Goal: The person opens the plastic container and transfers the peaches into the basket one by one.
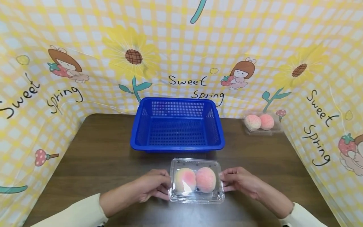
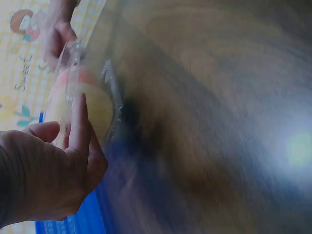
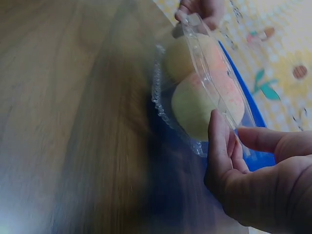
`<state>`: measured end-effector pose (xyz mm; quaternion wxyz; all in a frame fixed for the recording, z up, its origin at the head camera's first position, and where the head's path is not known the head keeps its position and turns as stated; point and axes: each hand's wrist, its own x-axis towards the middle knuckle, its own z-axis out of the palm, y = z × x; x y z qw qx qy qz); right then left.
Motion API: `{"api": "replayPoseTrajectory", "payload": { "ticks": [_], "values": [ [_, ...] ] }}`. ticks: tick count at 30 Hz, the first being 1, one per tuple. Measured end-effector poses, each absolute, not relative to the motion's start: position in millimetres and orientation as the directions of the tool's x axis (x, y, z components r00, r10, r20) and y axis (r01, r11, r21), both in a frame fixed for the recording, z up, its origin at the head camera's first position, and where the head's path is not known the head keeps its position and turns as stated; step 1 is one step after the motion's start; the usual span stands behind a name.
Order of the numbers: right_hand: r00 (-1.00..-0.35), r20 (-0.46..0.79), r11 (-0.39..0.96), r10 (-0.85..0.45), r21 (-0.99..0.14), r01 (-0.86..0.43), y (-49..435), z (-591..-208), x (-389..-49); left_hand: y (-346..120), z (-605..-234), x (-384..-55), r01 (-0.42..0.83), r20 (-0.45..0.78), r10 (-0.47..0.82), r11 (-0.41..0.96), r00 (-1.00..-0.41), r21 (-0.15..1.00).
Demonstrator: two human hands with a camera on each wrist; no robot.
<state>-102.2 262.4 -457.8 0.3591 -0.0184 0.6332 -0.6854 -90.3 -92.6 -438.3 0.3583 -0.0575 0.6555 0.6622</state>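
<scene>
Between my two hands is a clear plastic clamshell box (image 1: 197,197) with two pink and yellow peaches (image 1: 206,179) inside. My left hand (image 1: 154,185) pinches its left edge, thumb on one side of the rim and fingers on the other, as the left wrist view shows. On the opposite edge my right hand (image 1: 241,181) grips the rim between thumb and fingers. In the right wrist view the box's lid (image 3: 207,73) lies over the peaches and its bottom (image 3: 158,92) appears held off the table. Just beyond it stands a blue plastic basket (image 1: 177,147) with nothing in it.
A second clear box (image 1: 276,126) with two peaches lies at the back right of the brown wooden table (image 1: 107,145). A yellow checked cloth (image 1: 181,47) with printed flowers and lettering hangs behind the table and along both sides.
</scene>
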Motion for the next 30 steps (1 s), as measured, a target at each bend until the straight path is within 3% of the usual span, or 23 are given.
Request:
{"api": "replayPoseTrajectory", "payload": {
  "ticks": [10, 25, 28, 30],
  "values": [
    [-0.766, -0.435, 0.048, -0.473, -0.881, 0.471, 222.9, -460.7, -117.3, -123.8, -445.2, -99.3, -0.576, -0.591, 0.348, 0.158, -0.728, 0.802],
    [-0.765, -0.475, 0.056, -0.435, -0.862, 0.503, 210.7, -471.2, -124.2, -130.0, -449.1, -100.1, -0.545, -0.57, 0.367, 0.18, -0.735, 0.819],
    [-0.767, -0.47, 0.04, -0.437, -0.862, 0.506, 212.3, -472.8, -124.8, -130.1, -446.5, -101.0, -0.509, -0.564, 0.346, 0.244, -0.75, 0.825],
    [-0.767, -0.467, 0.031, -0.439, -0.862, 0.507, 213.0, -473.2, -124.9, -128.2, -441.2, -101.8, -0.425, -0.542, 0.295, 0.378, -0.787, 0.822]
  ]
}}
